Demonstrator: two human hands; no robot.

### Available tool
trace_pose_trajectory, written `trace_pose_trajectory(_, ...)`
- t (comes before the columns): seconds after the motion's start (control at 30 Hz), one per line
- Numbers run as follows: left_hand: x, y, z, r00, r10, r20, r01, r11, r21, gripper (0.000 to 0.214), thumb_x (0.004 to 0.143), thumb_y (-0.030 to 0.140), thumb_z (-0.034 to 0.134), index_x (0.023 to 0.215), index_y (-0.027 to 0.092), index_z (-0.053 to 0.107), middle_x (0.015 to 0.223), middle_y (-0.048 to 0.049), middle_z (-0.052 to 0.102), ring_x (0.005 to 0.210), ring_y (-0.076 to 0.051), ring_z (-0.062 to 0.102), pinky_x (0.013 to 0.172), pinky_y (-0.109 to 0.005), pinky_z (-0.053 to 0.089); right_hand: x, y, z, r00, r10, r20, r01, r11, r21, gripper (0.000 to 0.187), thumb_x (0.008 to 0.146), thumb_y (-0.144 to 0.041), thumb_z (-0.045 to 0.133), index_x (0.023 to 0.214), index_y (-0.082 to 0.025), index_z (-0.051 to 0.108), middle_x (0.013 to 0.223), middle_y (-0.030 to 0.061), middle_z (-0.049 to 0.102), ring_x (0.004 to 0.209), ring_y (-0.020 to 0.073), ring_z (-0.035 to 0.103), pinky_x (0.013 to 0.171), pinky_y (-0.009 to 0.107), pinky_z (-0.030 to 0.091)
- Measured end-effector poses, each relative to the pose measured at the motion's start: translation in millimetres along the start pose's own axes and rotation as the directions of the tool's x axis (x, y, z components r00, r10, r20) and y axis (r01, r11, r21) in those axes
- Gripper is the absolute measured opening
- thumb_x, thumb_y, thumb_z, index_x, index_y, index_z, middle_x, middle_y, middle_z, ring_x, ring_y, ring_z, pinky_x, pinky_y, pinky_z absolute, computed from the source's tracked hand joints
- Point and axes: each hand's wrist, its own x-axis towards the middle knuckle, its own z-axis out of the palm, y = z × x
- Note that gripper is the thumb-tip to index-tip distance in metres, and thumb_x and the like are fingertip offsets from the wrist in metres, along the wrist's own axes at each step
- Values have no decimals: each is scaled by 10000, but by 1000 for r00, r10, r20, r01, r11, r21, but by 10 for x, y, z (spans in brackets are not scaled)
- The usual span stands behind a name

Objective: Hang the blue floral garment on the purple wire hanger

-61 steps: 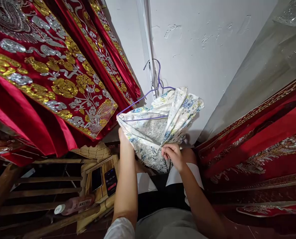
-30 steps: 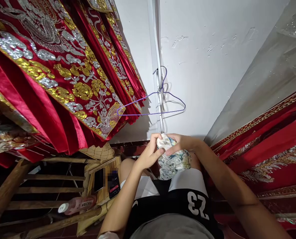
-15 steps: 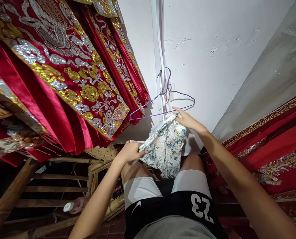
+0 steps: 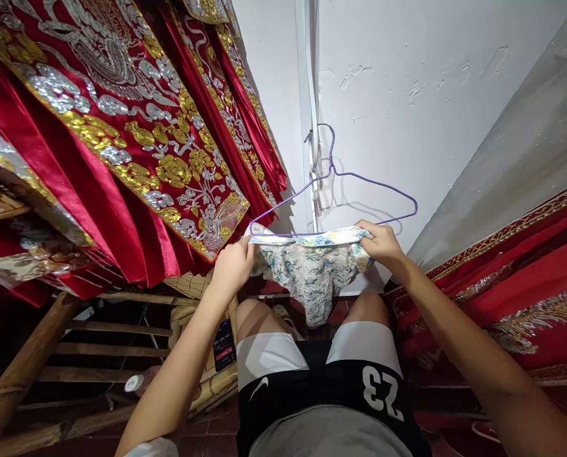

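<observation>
Two grips — one floral garment

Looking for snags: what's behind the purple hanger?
A white wall, a white strip and red embroidered fabric show behind the purple hanger. Floral cloth held by left hand and right hand hides whatever lies beyond.
</observation>
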Motion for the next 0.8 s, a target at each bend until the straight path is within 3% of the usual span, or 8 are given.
trace_pose_trajectory(0.1, 60, 123, -69, 982, 30, -186, -72, 971, -229, 496, 1045, 362, 278, 1110, 132, 713, 876, -144, 762, 803, -279, 709, 729, -320, 470, -38, -104, -123, 999, 41, -25, -41, 999, 20, 213, 705, -206, 507, 822, -198, 684, 606, -28, 540, 596, 139, 454, 574, 247, 332)
trace_pose_trajectory(0.2, 58, 161, -145, 972, 48, -230, -118, 946, -303, 459, 1024, 344, 301, 1055, 145, 713, 952, -134, 766, 857, -267, 698, 746, -307, 455, -72, -185, -168, 996, 72, -54, -69, 996, 58, 203, 710, -195, 492, 809, -200, 670, 599, -32, 517, 581, 132, 433, 549, 247, 307)
trace_pose_trajectory(0.33, -94, 100, -240, 1000, 2, 6, -2, 990, -139, 413, 990, 329, 328, 1010, 169, 708, 952, -157, 762, 913, -316, 703, 724, -324, 424, -94, -218, -108, 995, 92, -42, -89, 993, 81, 182, 712, -186, 466, 784, -208, 633, 591, -36, 475, 575, 132, 399, 534, 255, 275)
trace_pose_trajectory(0.43, -230, 37, -325, 990, -48, 136, 53, 998, -32, 418, 997, 364, 312, 938, 187, 686, 899, -165, 751, 896, -336, 702, 690, -332, 406, -92, -222, -32, 995, 96, -18, -94, 992, 86, 167, 696, -189, 466, 771, -210, 614, 595, -36, 455, 587, 136, 384, 543, 260, 277)
trace_pose_trajectory(0.6, -106, 110, -541, 998, -38, -40, 35, 997, -76, 416, 1014, 366, 284, 1001, 189, 660, 878, -141, 734, 851, -319, 694, 686, -332, 415, -109, -276, 0, 994, 106, -12, -104, 988, 111, 135, 695, -205, 476, 748, -204, 600, 607, -39, 456, 598, 130, 366, 561, 265, 274)
trace_pose_trajectory(0.7, 171, 298, -598, 989, 70, -128, -89, 984, -152, 404, 1016, 328, 286, 964, 183, 659, 886, -125, 727, 837, -288, 679, 726, -336, 453, -133, -323, 13, 992, 129, 12, -129, 983, 132, 122, 695, -211, 469, 726, -200, 587, 620, -33, 471, 623, 133, 399, 572, 262, 283)
trace_pose_trajectory(0.8, 434, 497, -534, 952, 234, -199, -273, 940, -203, 333, 1002, 292, 362, 1015, 164, 669, 972, -132, 734, 890, -275, 670, 803, -361, 493, -161, -365, 55, 989, 141, 46, -147, 974, 171, 125, 677, -195, 451, 711, -200, 570, 648, -22, 495, 659, 142, 436, 583, 256, 307)
